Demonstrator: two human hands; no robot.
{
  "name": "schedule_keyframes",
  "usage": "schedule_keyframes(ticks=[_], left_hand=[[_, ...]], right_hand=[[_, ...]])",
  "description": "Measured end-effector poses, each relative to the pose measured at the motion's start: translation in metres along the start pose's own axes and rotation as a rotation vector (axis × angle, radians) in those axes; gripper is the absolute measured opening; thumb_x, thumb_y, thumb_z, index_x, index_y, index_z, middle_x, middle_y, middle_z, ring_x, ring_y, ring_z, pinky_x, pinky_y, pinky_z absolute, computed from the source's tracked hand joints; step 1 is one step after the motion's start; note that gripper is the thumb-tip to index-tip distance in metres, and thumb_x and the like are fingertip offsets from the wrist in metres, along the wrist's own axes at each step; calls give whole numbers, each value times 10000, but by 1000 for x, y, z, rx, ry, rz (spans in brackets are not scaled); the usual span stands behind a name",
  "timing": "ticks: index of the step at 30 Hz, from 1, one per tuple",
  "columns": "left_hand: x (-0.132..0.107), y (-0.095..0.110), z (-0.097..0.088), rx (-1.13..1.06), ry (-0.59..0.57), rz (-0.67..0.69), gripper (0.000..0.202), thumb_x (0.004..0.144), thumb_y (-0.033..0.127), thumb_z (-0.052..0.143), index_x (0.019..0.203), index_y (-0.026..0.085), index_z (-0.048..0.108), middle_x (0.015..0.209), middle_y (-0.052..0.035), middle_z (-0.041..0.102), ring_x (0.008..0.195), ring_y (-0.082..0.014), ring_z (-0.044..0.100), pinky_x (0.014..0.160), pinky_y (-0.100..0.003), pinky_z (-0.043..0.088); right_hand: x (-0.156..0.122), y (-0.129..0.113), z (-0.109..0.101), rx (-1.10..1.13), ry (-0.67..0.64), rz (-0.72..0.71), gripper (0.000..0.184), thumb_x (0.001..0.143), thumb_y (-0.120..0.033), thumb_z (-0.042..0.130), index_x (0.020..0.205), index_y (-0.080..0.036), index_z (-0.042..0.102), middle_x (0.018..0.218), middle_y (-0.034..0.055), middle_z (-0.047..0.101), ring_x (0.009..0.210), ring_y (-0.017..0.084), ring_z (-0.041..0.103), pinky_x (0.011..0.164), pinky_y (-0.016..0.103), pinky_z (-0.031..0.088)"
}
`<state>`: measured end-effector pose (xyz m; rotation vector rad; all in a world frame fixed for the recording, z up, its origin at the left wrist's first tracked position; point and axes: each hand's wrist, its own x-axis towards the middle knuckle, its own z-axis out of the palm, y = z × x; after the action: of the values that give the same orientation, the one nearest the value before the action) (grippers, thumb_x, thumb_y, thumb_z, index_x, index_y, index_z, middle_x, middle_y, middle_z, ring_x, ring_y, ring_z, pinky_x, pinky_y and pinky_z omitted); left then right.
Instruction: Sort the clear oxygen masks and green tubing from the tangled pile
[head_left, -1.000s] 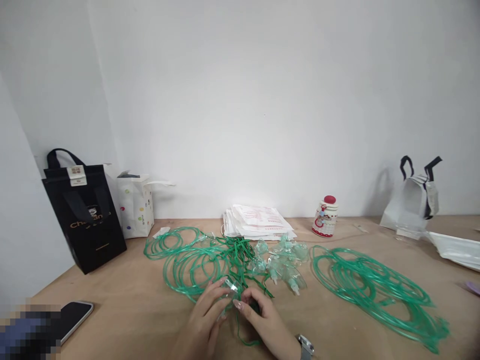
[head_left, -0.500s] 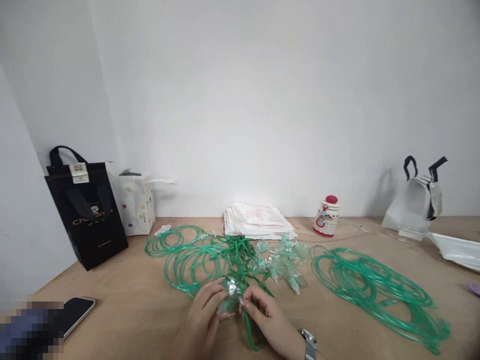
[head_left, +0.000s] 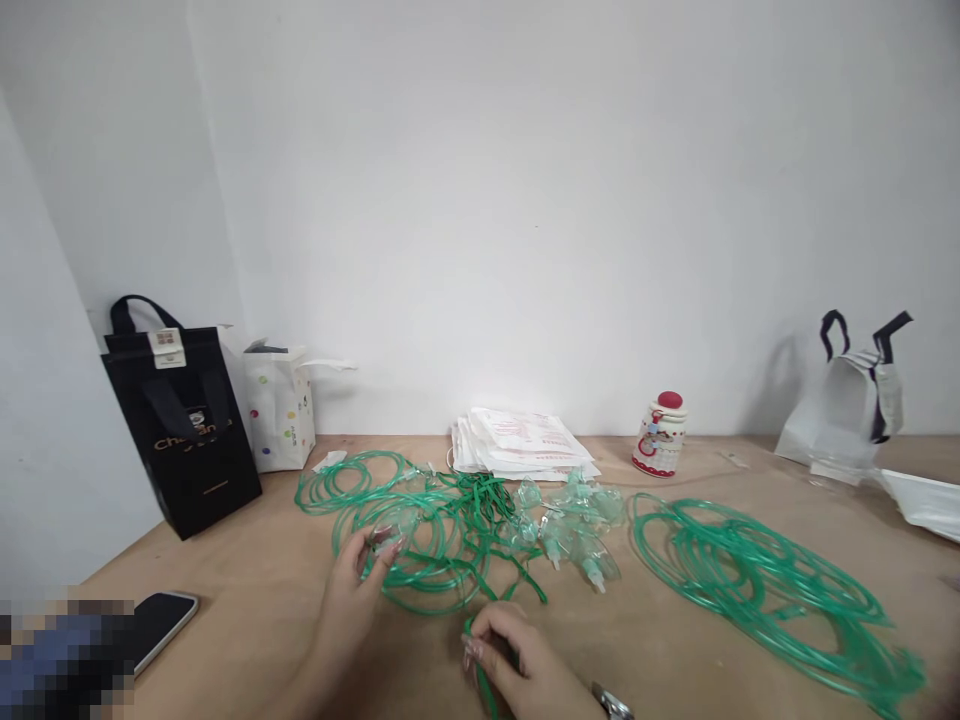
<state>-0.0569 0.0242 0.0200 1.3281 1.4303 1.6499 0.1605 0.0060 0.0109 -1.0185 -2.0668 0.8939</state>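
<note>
My left hand (head_left: 361, 572) is closed on a clear oxygen mask (head_left: 399, 521), above the left coils of green tubing (head_left: 442, 590). Nearer the table's front edge, my right hand (head_left: 514, 650) pinches a green elastic strap (head_left: 486, 690), whose end hangs below the fingers. Between the hands and the back of the table lies a tangle of green straps (head_left: 480, 500). Several pale green masks (head_left: 577, 530) with white connectors are heaped right of that tangle. Whether the strap in my right hand joins the mask in my left I cannot tell.
White printed packets (head_left: 517, 445) are stacked by the wall. More green tubing (head_left: 750, 570) is coiled at right, near a bottle (head_left: 660, 435) and a white bag (head_left: 840, 420). At left stand a black bag (head_left: 195, 470) and a spotted bag (head_left: 277, 410), with a phone (head_left: 169, 615) in front.
The hands have come apart. My left hand has moved left and away from me with the mask, while my right has drawn slightly nearer with the green strap.
</note>
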Motion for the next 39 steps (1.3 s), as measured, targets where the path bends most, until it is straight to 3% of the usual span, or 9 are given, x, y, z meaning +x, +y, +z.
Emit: schedule_keyframes(ticks=[3,8,12,17,21,24,28,31,39], left_hand=[[-4,5,4,-102,-44,-87,427,682,559,604,847,166,633,869,-41,688,912,-237,611,822,-316,468],[-20,2,21,-274,-177,-293,501,605,631,637,675,135,640,671,-69,711,671,-216,667,650,-304,520],[-26,-3,29,-544,-172,-579,403,568,498,759,695,136,636,657,-69,728,575,-158,663,624,-255,525],[-26,0,28,-645,-130,-692,262,689,351,731,773,123,631,722,-98,744,579,-156,676,608,-246,538],[-26,3,26,-750,-141,-709,206,796,288,634,931,134,614,849,-103,745,723,-177,700,682,-266,546],[-26,4,26,-821,-224,-720,194,823,270,598,955,129,618,932,-102,732,806,-186,694,753,-293,537],[-27,5,27,-909,-337,-639,172,764,258,664,896,148,666,955,-86,730,890,-204,674,853,-316,488],[-28,5,29,-915,-387,-539,222,699,336,716,830,156,704,967,-89,729,973,-233,639,899,-320,444],[-34,9,30,-754,-500,-389,332,760,426,624,891,140,730,996,-119,716,1072,-294,566,995,-402,316]], right_hand=[[11,10,-14,107,206,73,281,820,-438,496,742,-193,609,735,42,609,734,204,555,700,333,444],[27,25,-36,463,499,137,574,738,-527,561,1205,-199,493,1138,108,593,1018,257,574,862,401,460],[20,23,-27,142,637,20,508,803,-409,516,1274,-232,445,1343,93,429,1266,253,362,1040,450,307],[7,12,-14,-109,537,-60,309,856,-271,437,1130,-283,580,1305,71,437,1237,255,381,1036,460,302],[5,5,-11,39,352,-123,229,869,-242,427,1013,-250,605,1060,77,537,997,209,543,880,369,439],[7,7,-2,301,228,-30,178,834,-271,512,1005,-235,547,988,55,547,771,159,584,739,325,475],[12,16,13,676,37,50,416,728,-401,649,1053,-250,438,1100,71,514,648,124,592,520,250,451],[13,18,16,744,22,66,545,675,-450,694,1099,-264,406,1087,62,517,642,119,585,472,219,415],[12,5,1,631,-23,114,259,737,-415,628,788,-167,573,599,-46,492,421,45,386,402,189,281]])
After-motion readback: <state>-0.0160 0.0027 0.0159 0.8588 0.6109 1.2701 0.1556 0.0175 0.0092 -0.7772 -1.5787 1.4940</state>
